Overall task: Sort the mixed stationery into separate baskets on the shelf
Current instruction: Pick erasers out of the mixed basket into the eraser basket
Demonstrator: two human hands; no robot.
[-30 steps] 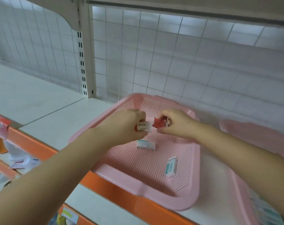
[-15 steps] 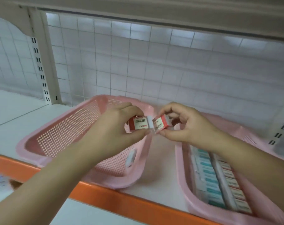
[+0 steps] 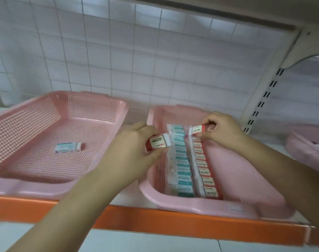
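My left hand (image 3: pixel 135 151) grips a red-and-white 2B eraser (image 3: pixel 158 142) between the two pink baskets, near the right basket's left wall. My right hand (image 3: pixel 222 130) pinches a second red-and-white eraser (image 3: pixel 198 129) over the far end of the red row (image 3: pixel 206 170) in the right basket (image 3: pixel 246 179). A teal row (image 3: pixel 182 160) of erasers lies beside the red row. The left basket (image 3: pixel 36 184) holds one teal eraser (image 3: pixel 65 147) with a red one (image 3: pixel 81 145) at its end.
A third pink basket (image 3: pixel 304 151) shows at the right edge. An orange shelf lip (image 3: pixel 155 220) runs along the front. White wire grid backs the shelf, and a slotted upright (image 3: pixel 260 99) stands at the right.
The view has swung right to the right basket. My two hands have parted, each carrying its eraser; the right one now hovers over the far end of the red row.
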